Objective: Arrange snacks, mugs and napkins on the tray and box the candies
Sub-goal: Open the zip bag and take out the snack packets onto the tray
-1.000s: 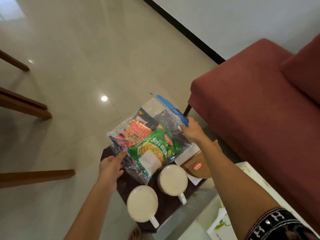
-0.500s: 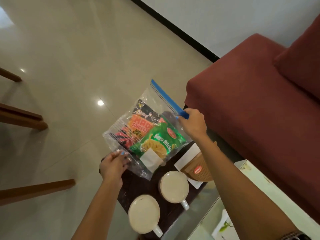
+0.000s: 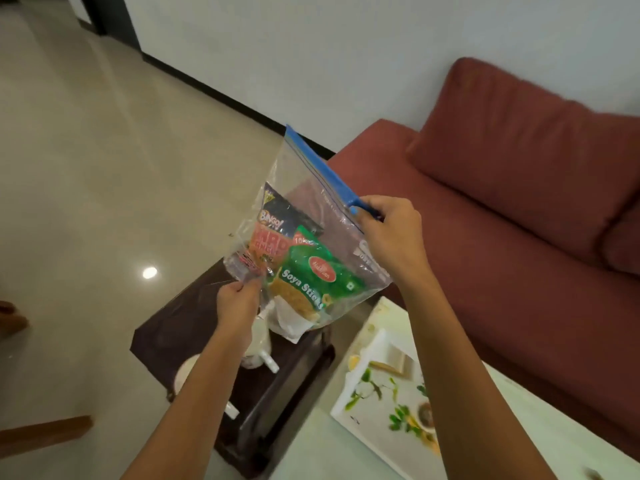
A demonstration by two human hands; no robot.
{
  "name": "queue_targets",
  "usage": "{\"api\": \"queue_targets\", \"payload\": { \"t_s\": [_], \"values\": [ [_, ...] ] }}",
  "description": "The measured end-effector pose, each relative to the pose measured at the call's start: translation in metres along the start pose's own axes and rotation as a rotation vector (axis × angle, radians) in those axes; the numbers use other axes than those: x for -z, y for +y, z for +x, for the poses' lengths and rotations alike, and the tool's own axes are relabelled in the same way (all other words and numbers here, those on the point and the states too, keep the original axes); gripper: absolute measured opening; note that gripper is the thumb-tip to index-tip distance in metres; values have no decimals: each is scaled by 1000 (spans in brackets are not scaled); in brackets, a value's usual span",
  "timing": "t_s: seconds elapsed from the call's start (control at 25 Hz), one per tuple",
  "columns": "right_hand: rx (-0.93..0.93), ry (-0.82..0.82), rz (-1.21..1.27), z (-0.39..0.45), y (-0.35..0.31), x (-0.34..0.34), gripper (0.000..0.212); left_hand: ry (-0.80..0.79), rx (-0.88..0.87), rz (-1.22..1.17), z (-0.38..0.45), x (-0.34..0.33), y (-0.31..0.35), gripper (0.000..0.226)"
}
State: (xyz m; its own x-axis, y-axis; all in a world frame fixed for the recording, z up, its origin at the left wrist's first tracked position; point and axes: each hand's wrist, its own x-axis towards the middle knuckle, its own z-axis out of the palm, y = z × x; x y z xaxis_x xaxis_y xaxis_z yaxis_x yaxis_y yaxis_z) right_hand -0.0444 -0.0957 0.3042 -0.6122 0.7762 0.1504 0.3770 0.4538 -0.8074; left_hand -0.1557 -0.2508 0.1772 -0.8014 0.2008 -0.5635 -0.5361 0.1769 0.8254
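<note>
A clear zip bag [image 3: 311, 188] with a blue seal strip hangs in the air above the dark tray [image 3: 180, 323]. Inside it are a green Soya Sticks packet [image 3: 313, 282] and an orange-and-black Bingo packet [image 3: 273, 233]. My left hand [image 3: 239, 299] pinches the bag's lower left corner. My right hand [image 3: 391, 233] grips the blue seal end at the upper right. Two white mugs [image 3: 259, 344] stand on the tray, largely hidden behind my left forearm.
A red sofa [image 3: 519, 188] fills the right side. A white floral box [image 3: 388, 389] lies on the pale glass table [image 3: 311, 452] at lower right. Brown wooden furniture legs [image 3: 41, 434] stand on the tiled floor at left.
Both hands have lifted the snack bag off the tray and tilted it upright. The view has swung right, so the floral box and table now show.
</note>
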Motion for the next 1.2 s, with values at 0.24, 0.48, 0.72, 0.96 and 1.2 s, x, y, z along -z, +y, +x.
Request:
{"api": "queue_targets", "payload": {
  "t_s": [0.24, 0.48, 0.72, 0.96, 1.2],
  "values": [
    [42, 100, 100, -73, -2, 90, 16, -129, -311, 64, -142, -69, 33, 33],
    [-104, 164, -226, -152, 14, 143, 21, -418, -402, 389, -260, -134, 42, 53],
    [-511, -11, 324, -218, 63, 179, 29, -432, -168, 529, -276, -144, -25, 9],
    [-802, 16, 558, -252, 86, 184, 33, -444, -246, 687, -307, -133, -73, 20],
    [-873, 21, 526, -260, 92, 173, 30, -421, -312, 768, -320, -122, -94, 22]
  ]
}}
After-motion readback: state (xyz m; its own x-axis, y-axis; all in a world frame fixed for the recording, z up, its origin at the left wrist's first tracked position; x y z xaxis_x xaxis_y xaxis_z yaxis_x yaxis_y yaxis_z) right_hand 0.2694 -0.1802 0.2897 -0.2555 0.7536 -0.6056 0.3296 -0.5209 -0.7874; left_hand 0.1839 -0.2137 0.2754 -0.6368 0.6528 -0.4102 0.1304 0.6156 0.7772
